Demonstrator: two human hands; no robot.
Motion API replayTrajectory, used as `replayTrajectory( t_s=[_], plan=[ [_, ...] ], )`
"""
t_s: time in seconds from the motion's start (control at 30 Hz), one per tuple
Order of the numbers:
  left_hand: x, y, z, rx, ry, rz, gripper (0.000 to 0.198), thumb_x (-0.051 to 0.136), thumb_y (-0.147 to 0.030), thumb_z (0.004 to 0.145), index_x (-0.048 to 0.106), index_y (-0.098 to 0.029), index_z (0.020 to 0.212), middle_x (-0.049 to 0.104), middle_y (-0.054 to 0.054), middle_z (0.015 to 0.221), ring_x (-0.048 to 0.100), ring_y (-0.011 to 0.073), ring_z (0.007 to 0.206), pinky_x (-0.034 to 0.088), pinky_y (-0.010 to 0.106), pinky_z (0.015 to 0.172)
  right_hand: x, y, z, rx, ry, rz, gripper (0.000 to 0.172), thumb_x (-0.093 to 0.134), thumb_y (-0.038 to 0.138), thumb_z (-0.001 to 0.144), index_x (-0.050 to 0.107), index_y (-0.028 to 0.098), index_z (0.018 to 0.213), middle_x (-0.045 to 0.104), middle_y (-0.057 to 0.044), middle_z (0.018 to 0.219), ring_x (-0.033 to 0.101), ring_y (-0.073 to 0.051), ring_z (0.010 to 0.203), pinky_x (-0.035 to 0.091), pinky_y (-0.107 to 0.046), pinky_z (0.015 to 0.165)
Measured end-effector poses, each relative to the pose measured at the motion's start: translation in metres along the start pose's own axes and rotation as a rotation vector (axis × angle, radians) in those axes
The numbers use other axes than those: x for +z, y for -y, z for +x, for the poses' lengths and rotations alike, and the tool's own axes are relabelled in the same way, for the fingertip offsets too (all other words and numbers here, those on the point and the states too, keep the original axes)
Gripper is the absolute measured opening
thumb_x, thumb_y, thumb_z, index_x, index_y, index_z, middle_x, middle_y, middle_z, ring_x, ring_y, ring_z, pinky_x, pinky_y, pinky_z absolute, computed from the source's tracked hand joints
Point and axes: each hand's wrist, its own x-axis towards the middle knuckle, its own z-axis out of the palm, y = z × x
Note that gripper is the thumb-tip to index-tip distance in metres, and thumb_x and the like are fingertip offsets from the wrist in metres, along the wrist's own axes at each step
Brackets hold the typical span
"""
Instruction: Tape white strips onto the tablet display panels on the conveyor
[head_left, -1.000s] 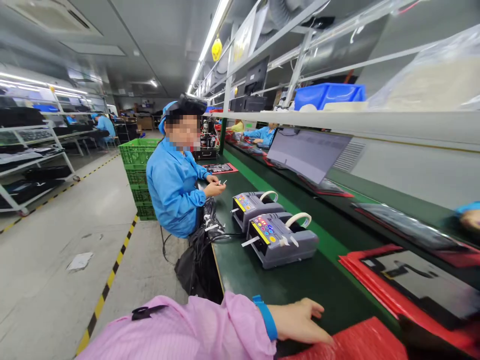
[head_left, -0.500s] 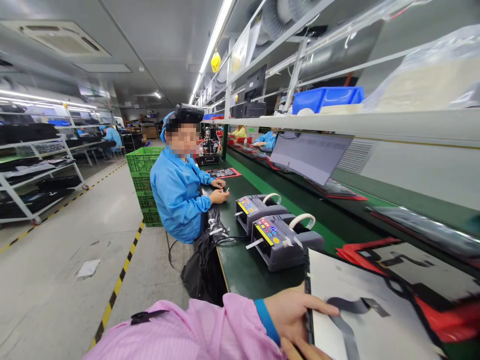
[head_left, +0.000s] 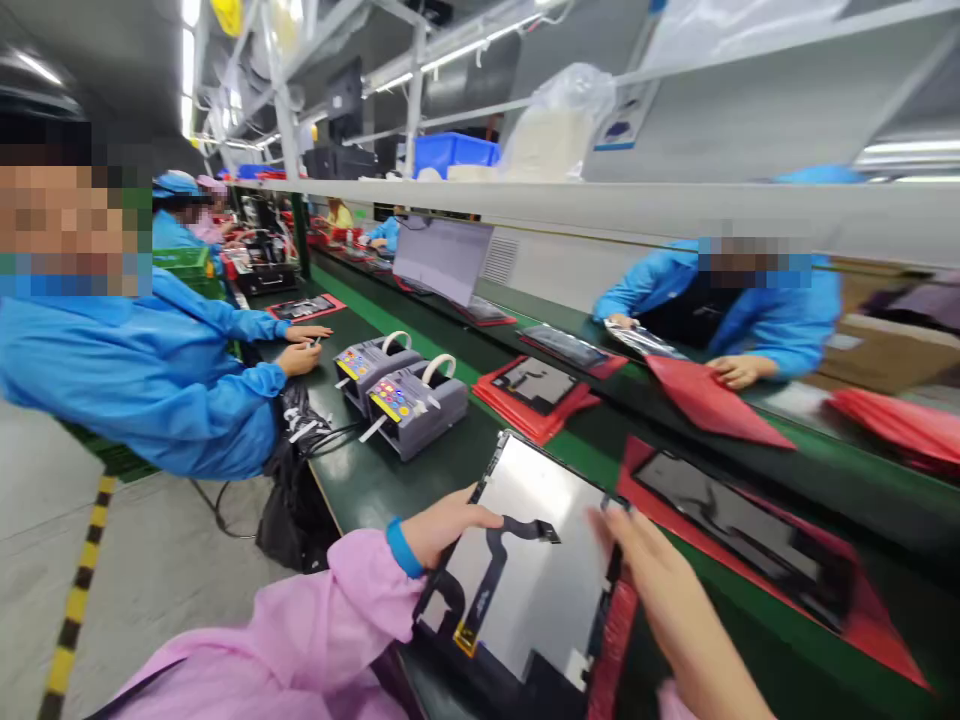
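A display panel (head_left: 525, 590) with a silvery back and dark ribbon cables rises tilted above the bench. My left hand (head_left: 444, 530) grips its left edge, thumb over the silvery face beside a ribbon cable (head_left: 491, 565) with a gold-coloured end. At the panel's right edge is my right hand (head_left: 651, 560), fingers stretched out and fingertips smeared by motion; whether they touch the panel is unclear. Just right of that hand, a similar panel (head_left: 720, 510) lies on a red sheet (head_left: 870, 625). Part of a red bag (head_left: 616, 640) shows below the held panel's right side.
Two grey tape dispensers (head_left: 412, 405) stand on the green bench (head_left: 360, 485). Beyond them, a panel (head_left: 541, 383) rests on stacked red bags. A co-worker in blue (head_left: 187, 370) sits at the left; another (head_left: 795, 310) works across the bench. A white shelf (head_left: 570, 205) runs overhead.
My view has swung right, bringing the co-worker across the bench into sight. The held panel now shows more fully, and my right hand has moved from near my left hand to the right edge.
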Motion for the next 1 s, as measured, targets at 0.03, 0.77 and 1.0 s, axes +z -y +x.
replayTrajectory(
  t_s=[0.03,0.77,1.0],
  plan=[
    [0.000,0.004,0.001,0.021,0.019,0.025,0.049,0.076,-0.024,0.071,0.064,-0.018,0.119,0.074,0.007,0.097,0.070,0.0242,0.086,0.051,0.039,0.088,-0.001,0.000,-0.002,0.037,0.007,0.034,0.051,0.061,0.065,0.075,0.070,0.020,0.098,0.074,-0.007,0.085,0.069,-0.025,0.079,0.055,-0.034,0.068],
    [-0.077,0.026,-0.027,0.320,0.209,1.138,0.065,0.049,-0.024,0.094,0.018,-0.025,0.152,0.025,0.012,0.160,0.025,0.0223,0.148,0.019,0.047,0.123,-0.017,-0.076,-0.007,0.272,-0.099,0.059,0.049,0.068,0.066,0.066,0.065,0.019,0.080,0.069,-0.004,0.068,0.064,-0.022,0.068,0.051,-0.031,0.062],
    [-0.131,-0.001,-0.029,0.500,-0.301,0.677,0.031,0.055,-0.039,0.092,0.047,-0.022,0.116,0.059,0.001,0.087,0.062,0.0121,0.071,0.053,0.030,0.070,-0.020,-0.094,0.005,0.269,-0.062,-0.360,0.062,0.056,0.072,0.069,0.068,0.015,0.090,0.066,-0.006,0.061,0.064,-0.027,0.064,0.049,-0.036,0.063]
  ],
)
